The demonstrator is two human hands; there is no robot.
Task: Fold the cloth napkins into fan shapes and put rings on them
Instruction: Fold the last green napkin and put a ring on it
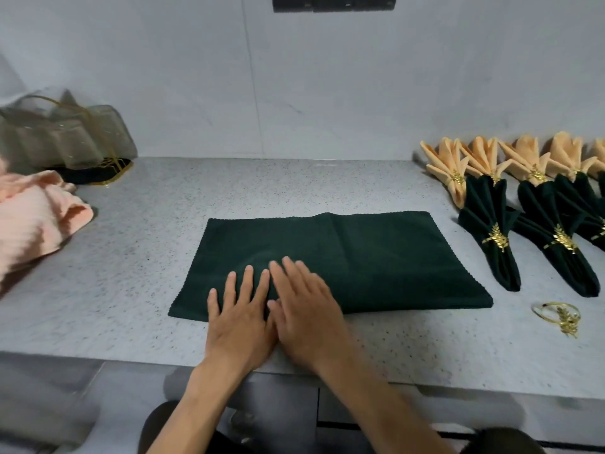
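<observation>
A dark green cloth napkin (376, 257) lies folded in half as a wide rectangle in the middle of the counter. My left hand (239, 312) and my right hand (304, 306) rest flat side by side on its near left part, fingers spread, holding nothing. A loose gold leaf ring (558, 316) lies on the counter to the right of the napkin. Folded green fan napkins (491, 224) with gold rings and peach fan napkins (451, 165) with rings lie in rows at the right.
A heap of peach cloths (36, 217) sits at the left edge. Behind it stands a sheer grey bag (65, 132) with gold cords on a dark base. The speckled counter (131, 257) ends at a wall behind and an edge near me.
</observation>
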